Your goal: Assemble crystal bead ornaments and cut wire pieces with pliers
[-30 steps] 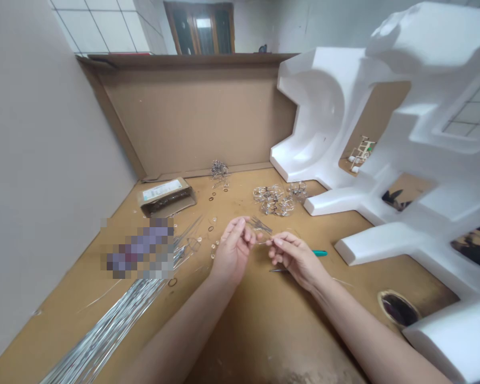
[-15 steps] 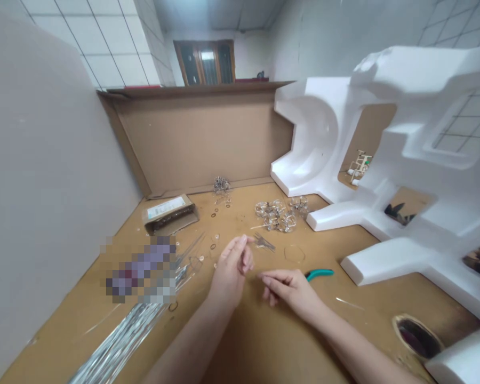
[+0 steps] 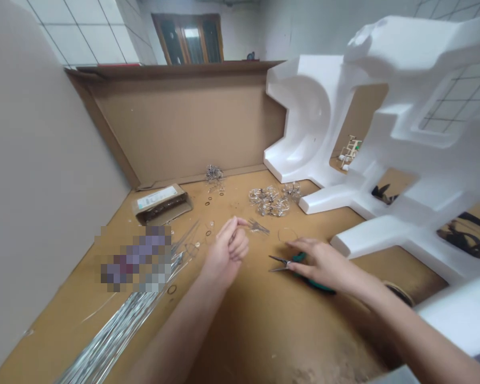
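Note:
My left hand (image 3: pixel 229 248) is raised over the brown board with thumb and fingers pinched on a small bent wire piece (image 3: pixel 257 227) that sticks out to the right. My right hand (image 3: pixel 319 262) rests on the board, fingers closed over the green-handled pliers (image 3: pixel 293 262), whose metal jaws point left. A thin wire ring (image 3: pixel 288 234) lies just beyond the right hand. A cluster of finished wire rings (image 3: pixel 269 199) sits farther back.
A bundle of straight silver wires (image 3: pixel 116 330) runs along the lower left. A small cardboard box (image 3: pixel 160 204) and another wire tangle (image 3: pixel 214 173) lie near the cardboard back wall (image 3: pixel 184 122). Large white foam packing (image 3: pixel 384 133) fills the right side. A wire spool (image 3: pixel 396 290) sits behind my right forearm.
My right hand has left the wire piece, moved right and come down on the green pliers. My left hand keeps the wire piece and has barely moved.

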The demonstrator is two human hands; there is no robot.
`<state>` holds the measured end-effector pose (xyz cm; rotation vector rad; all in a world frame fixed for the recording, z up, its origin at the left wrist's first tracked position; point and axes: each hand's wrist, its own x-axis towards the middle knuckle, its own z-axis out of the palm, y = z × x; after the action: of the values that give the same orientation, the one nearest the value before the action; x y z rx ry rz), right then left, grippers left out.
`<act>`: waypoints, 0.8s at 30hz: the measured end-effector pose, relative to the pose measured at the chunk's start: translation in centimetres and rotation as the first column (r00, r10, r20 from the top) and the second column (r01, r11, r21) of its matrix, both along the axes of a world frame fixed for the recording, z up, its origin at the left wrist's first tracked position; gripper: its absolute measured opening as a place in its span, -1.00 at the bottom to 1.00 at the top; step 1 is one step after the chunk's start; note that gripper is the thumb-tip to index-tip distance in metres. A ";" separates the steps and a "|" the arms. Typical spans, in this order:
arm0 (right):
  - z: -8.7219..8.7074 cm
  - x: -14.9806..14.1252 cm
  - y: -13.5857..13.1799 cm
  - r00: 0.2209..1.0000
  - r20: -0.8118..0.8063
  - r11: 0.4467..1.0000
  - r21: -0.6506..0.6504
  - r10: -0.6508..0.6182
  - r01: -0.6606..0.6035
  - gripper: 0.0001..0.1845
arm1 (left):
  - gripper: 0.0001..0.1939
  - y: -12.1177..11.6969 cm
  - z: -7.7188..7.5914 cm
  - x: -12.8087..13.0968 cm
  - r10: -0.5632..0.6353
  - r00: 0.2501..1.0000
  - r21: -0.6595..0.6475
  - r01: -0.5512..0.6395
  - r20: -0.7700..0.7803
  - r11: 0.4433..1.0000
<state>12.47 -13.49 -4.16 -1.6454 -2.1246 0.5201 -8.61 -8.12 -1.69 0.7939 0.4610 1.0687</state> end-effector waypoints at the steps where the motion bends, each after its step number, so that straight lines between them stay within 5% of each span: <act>1: 0.0 1.2 -0.3 0.989 0.146 1.000 0.004 -0.028 0.027 -0.48 | -0.80 0.1 0.3 -0.3 -0.054 0.999 -0.027 0.054 -0.003 0.998; 5: -0.9 3.4 -1.5 0.894 0.440 0.996 -0.063 0.084 -0.062 -0.19 | -0.77 -0.3 1.1 -0.8 -0.149 0.989 -0.045 0.148 -0.014 0.988; 11: -2.1 2.3 -1.4 0.775 0.621 0.993 -0.090 0.119 -0.080 -0.04 | -0.77 -1.3 1.8 -0.9 -0.200 0.980 0.026 0.200 -0.016 0.979; 16: -2.5 1.0 -0.4 0.677 0.734 0.999 -0.035 0.053 -0.041 -0.55 | -0.73 -1.4 2.0 -0.9 -0.244 0.969 -0.059 0.245 0.028 0.968; 19: -2.2 0.9 0.0 0.698 0.715 0.999 -0.021 0.036 -0.030 -0.68 | -0.72 -1.3 1.8 -0.9 -0.254 0.966 -0.099 0.258 0.054 0.961; 24: 0.2 2.2 -0.5 0.897 0.403 0.979 -0.163 0.182 -0.126 -0.72 | -0.73 -0.6 1.2 -1.1 -0.255 0.961 -0.144 0.268 0.103 0.953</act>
<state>14.71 -13.96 -4.00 -1.7982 -2.5967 0.3881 -9.69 -8.75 -0.53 0.6480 0.3526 0.8048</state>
